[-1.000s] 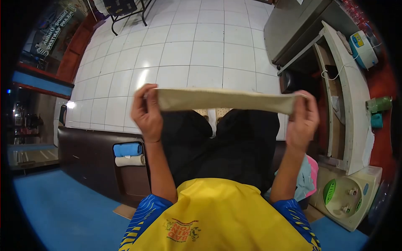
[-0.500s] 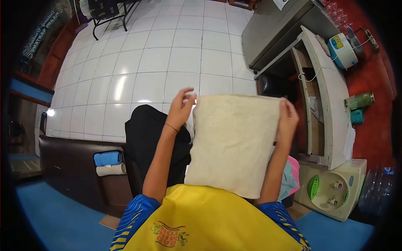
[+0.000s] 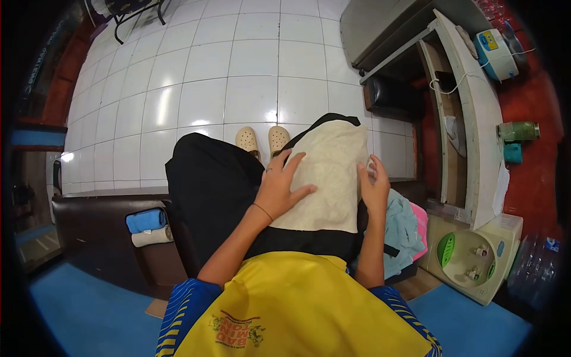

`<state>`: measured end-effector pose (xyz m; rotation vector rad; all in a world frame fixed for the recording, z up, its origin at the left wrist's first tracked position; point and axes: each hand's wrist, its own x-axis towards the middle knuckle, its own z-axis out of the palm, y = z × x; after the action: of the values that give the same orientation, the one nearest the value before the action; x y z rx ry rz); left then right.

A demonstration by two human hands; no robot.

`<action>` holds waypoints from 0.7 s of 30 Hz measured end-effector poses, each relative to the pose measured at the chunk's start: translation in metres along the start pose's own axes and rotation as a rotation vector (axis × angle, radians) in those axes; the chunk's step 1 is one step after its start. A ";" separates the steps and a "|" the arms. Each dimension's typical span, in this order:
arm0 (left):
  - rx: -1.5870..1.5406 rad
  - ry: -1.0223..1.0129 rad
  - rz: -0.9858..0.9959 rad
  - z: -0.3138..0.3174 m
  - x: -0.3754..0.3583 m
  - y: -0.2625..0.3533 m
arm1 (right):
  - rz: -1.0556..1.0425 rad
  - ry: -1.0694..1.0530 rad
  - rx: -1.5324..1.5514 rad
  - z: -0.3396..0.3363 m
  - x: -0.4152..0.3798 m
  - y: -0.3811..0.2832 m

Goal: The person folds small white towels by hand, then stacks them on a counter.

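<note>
A cream towel [image 3: 333, 178], folded into a rough rectangle, lies over my right thigh on the black trousers [image 3: 205, 190]. My left hand [image 3: 282, 183] rests on the towel's left side with its fingers spread. At the towel's right edge, my right hand [image 3: 375, 183] has its fingers apart, the thumb close to the cloth. To the right of my leg sits a heap of light blue cloth [image 3: 399, 229], with pink cloth [image 3: 420, 232] beside it. On the left, a rolled blue towel [image 3: 146, 221] and a rolled cream towel [image 3: 151, 236] lie in a brown recess of the seat.
I sit on a dark brown sofa [image 3: 89, 232]. Beige clogs [image 3: 246, 140] are on the white tiled floor [image 3: 196, 98]. At right stand a water dispenser [image 3: 470, 256], a white-topped shelf [image 3: 476, 137] and a grey fridge [image 3: 380, 30]; a green jar [image 3: 517, 131] lies beyond.
The cream towel, held up between both hands before, has come down flat onto my right thigh. My left hand moved right onto it; my right hand let go of its corner and lowered.
</note>
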<state>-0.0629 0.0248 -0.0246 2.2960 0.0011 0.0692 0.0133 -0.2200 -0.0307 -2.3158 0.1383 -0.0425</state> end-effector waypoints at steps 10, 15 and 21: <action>-0.455 -0.153 -0.455 -0.004 -0.005 -0.024 | 0.302 -0.304 0.393 -0.017 -0.022 0.029; -0.996 -0.192 -0.624 -0.026 -0.007 -0.023 | 0.440 -0.546 0.557 -0.041 -0.033 -0.001; -0.966 -0.239 -0.352 -0.051 0.024 0.000 | 0.190 -0.172 0.721 -0.037 -0.008 -0.010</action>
<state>-0.0410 0.0629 0.0105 1.3012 0.2038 -0.3221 0.0036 -0.2393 0.0016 -1.5711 0.2141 0.1757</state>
